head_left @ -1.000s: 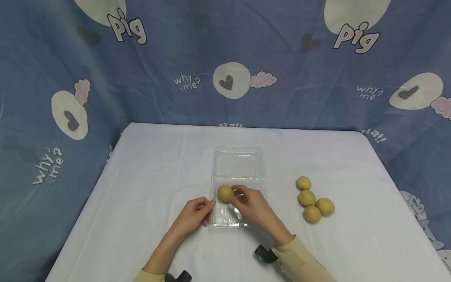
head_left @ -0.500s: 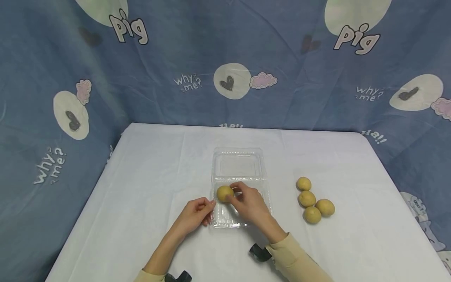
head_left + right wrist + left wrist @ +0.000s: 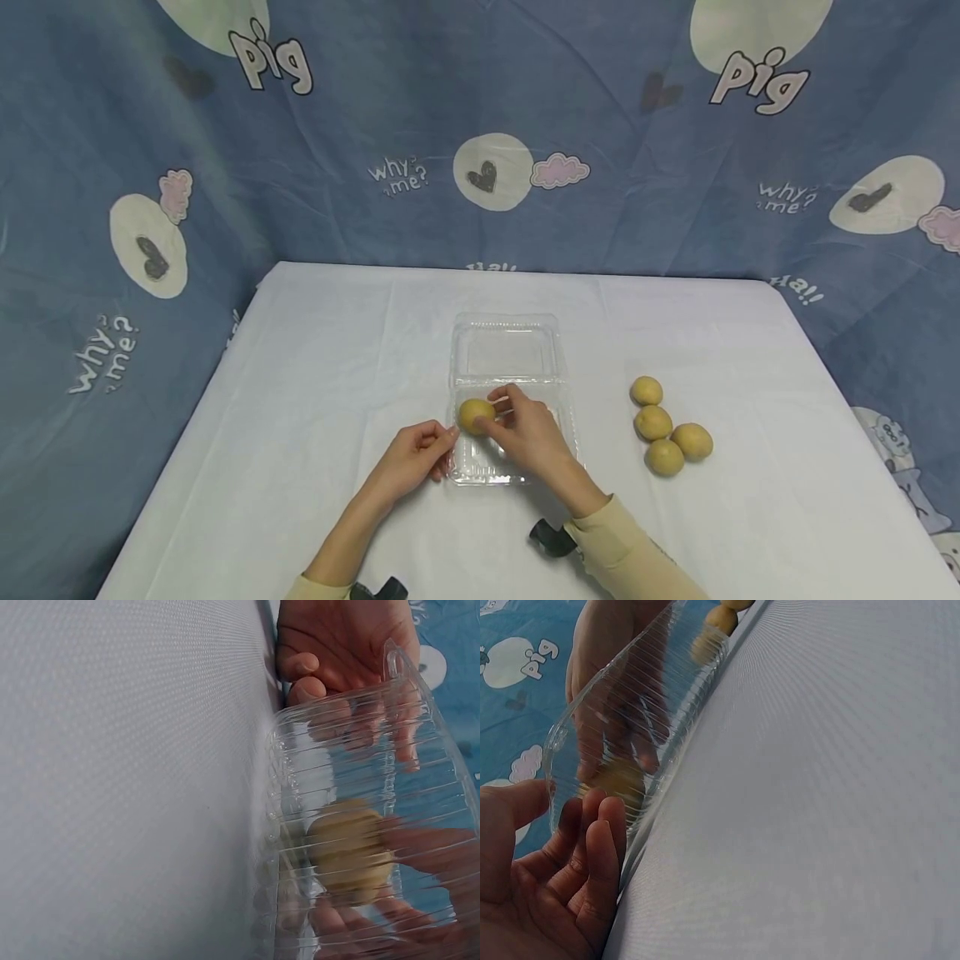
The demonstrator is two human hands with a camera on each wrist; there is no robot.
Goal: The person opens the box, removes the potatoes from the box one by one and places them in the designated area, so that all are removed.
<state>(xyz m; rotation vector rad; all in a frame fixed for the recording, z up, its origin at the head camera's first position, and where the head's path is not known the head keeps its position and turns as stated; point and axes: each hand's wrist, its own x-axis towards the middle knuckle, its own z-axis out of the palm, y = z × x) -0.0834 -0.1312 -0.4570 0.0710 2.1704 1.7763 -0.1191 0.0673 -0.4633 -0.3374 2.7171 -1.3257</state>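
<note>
A clear plastic clamshell container (image 3: 468,468) lies with its lid laid back, away from me. My left hand (image 3: 414,454) pinches the left rim of its base; in the left wrist view the thumb (image 3: 526,802) is over the rim and the fingers are against the ribbed outer wall. Inside the base, near that left side, my right hand (image 3: 534,433) holds a small round yellow potato (image 3: 472,414) between thumb and fingers. Through the ribbed wall in the right wrist view, the potato (image 3: 349,851) shows close above the base's floor.
Several more yellow potatoes (image 3: 653,422) lie grouped on the white-covered table (image 3: 337,350) to the right of the container. A blue printed cloth (image 3: 375,208) hangs behind the table and along its sides. Black wrist-worn devices (image 3: 553,538) sit at both sleeves.
My right hand has moved slightly left, bringing the potato a little closer to the container's left wall. Its thumb now reaches farther across the potato. My left hand has stayed at the rim.
</note>
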